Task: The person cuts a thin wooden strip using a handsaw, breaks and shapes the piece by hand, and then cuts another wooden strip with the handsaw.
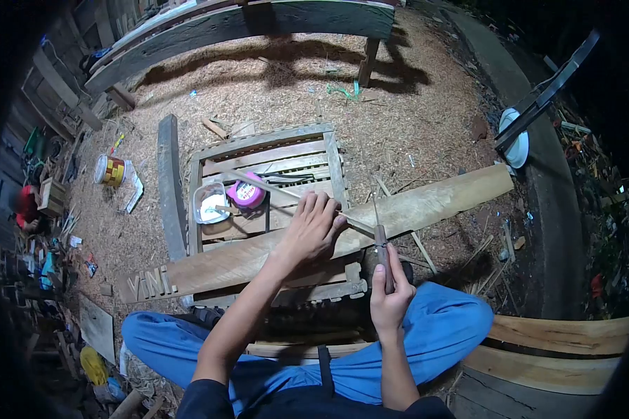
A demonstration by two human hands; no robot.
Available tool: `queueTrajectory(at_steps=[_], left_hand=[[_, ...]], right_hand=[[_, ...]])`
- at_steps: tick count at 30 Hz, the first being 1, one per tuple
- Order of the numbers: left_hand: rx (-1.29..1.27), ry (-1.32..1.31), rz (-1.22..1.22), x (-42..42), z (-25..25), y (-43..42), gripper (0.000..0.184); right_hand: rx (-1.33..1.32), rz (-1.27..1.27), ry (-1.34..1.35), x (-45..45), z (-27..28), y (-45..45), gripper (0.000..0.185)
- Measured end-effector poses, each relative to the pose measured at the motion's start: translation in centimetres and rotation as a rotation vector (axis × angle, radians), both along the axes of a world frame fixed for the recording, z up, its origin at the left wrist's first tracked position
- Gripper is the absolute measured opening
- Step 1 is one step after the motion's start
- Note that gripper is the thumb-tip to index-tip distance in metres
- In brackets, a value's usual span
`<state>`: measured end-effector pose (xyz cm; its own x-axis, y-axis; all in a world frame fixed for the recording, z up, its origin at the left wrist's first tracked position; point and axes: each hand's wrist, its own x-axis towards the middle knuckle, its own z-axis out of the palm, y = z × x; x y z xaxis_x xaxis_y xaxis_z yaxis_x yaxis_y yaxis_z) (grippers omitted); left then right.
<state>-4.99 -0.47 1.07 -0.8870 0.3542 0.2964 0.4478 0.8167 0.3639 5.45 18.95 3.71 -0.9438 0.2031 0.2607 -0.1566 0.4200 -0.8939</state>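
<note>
My left hand (312, 227) is closed around a thin wooden strip (279, 190), which runs diagonally over a long plank (426, 202). In my right hand (391, 290) is the handle of a knife (380, 241), its narrow blade pointing up and away beside the strip's lower right end. The plank lies across a slatted wooden frame (333, 164). Small wooden letters (150, 283) sit at the plank's left end. Behind my left hand, a pink tape measure (247, 191) rests next to a clear plastic tub (211, 204) with white contents.
A heavy beam bench (258, 24) stands at the back. Left of the frame are a curved board (169, 181) and a yellow-and-red tub (110, 170). A white dish (516, 143) is at the right, with planks (559, 335) beside my knee. Shavings cover the ground.
</note>
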Motion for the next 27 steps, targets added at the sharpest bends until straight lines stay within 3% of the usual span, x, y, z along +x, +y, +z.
queueTrajectory(at_steps=[5, 12, 14, 16, 20, 22, 27], left_hand=[[0.004, -0.039, -0.047, -0.9, 1.5, -0.3, 0.026], [-0.063, 0.236, -0.036, -0.2, 5.1, -3.9, 0.021], [-0.079, 0.301, 0.000, 0.8, 6.2, -5.8, 0.020], [-0.081, 0.312, 0.045, 2.2, 7.2, -7.7, 0.021], [-0.039, 0.327, 0.086, 5.5, 10.2, -11.6, 0.024], [-0.013, 0.358, 0.128, 7.4, 11.3, -13.6, 0.025], [-0.005, 0.395, 0.230, 12.1, 11.4, -17.9, 0.024]], right_hand=[[0.036, 0.002, -0.038, -0.1, 0.3, 0.4, 0.045], [0.043, 0.078, 0.063, -0.6, 0.0, -0.5, 0.045], [0.148, 0.157, 0.070, -0.8, 0.3, -1.6, 0.046], [0.174, 0.201, -0.031, -1.1, 1.2, -2.9, 0.046], [0.477, 0.202, 0.179, -3.1, 1.8, -5.8, 0.043], [0.591, 0.269, 0.024, -3.5, 2.6, -7.5, 0.039], [0.963, 0.458, 0.092, -5.3, 4.8, -9.9, 0.038]])
